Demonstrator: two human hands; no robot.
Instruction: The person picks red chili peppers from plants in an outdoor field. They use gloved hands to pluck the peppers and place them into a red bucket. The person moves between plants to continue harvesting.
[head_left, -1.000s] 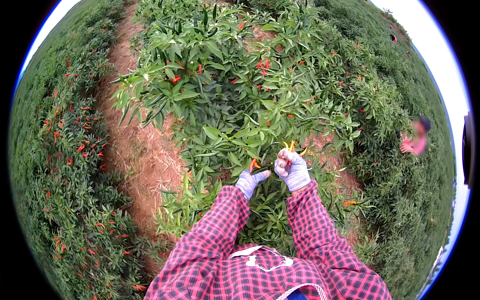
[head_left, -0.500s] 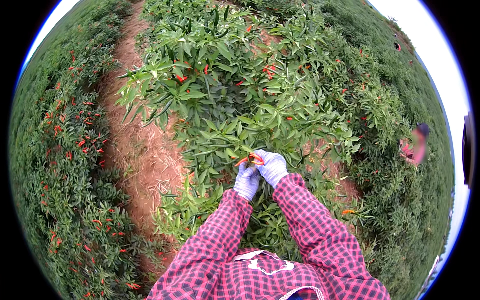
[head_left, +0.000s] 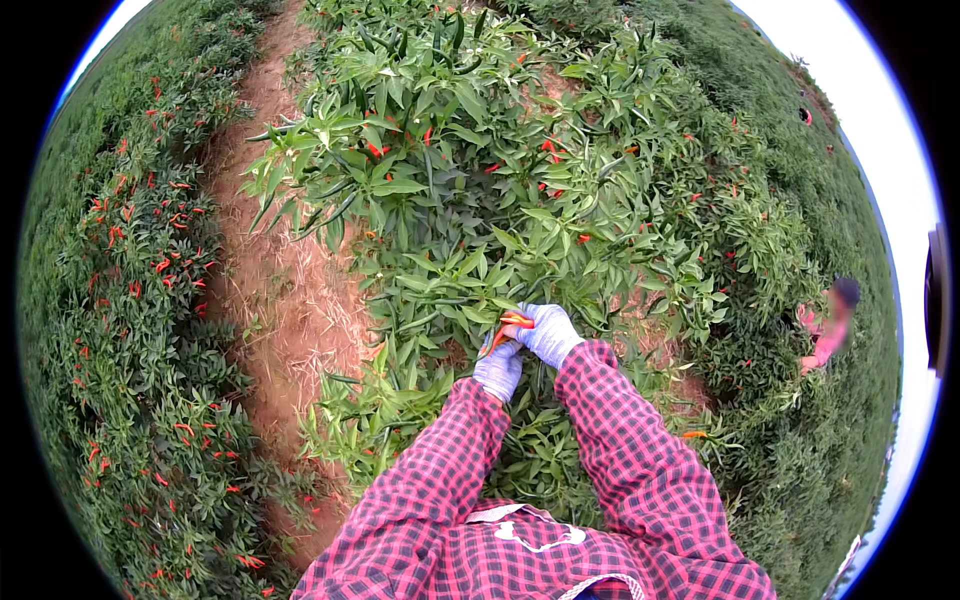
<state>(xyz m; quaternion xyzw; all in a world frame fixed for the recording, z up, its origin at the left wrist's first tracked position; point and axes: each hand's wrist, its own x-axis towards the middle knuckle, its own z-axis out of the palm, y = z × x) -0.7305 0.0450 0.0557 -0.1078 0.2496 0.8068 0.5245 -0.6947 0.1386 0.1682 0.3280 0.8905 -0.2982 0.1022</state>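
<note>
My left hand (head_left: 497, 369) in a pale lavender glove is closed on red-orange chillies (head_left: 497, 338) at the middle of the view, among the leaves. Just above and to its right, my right hand (head_left: 545, 332), gloved alike, is closed on red chillies (head_left: 519, 320). The two hands meet at the peppers, and their fingertips are partly hidden by the fruit and each other. A leafy chilli plant (head_left: 460, 275) with long green pods surrounds them. Checked pink sleeves run up from the lower edge to both wrists.
A dirt path (head_left: 285, 300) with straw runs along the left, beside a dense row (head_left: 120, 330) dotted with red chillies. On the right, another row (head_left: 790, 420) has a person in pink (head_left: 832, 330) among it. More red pods (head_left: 549, 149) hang farther ahead.
My right hand has moved left from holding orange and yellow chillies apart to meet my left hand. Over the last half second both shifted slightly right; the person in pink appears lower.
</note>
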